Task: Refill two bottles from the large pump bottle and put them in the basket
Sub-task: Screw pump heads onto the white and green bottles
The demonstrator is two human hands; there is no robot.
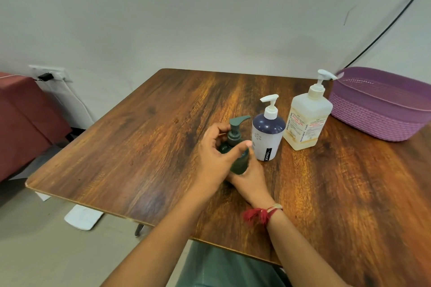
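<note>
Opening the first small bottle seems underway: the left hand (217, 154) curls round the pump collar of the dark green pump bottle (240, 163), tilted mid-table, and the right hand (250, 179) grips its base. Next, likely twist the pump free, then reach the large pump bottle (305, 123) beside the far-right purple basket (373, 121).

The brown tabletop (140, 147) is shown as wood-grained, smooth and finished with a soft sheen. The small dark green pump bottle (239, 163) is made of smooth, matt-looking plastic. Smooth plastic, slightly glossy at the navy shoulder, is seen on the white and navy pump bottle (268, 137). The large translucent pump bottle (307, 121) is of cloudy plastic with a printed label. The purple oval basket (377, 109) is moulded in a matt, ribbed, woven-look texture. The red wrist band (258, 214) is made of frayed thread.
</note>
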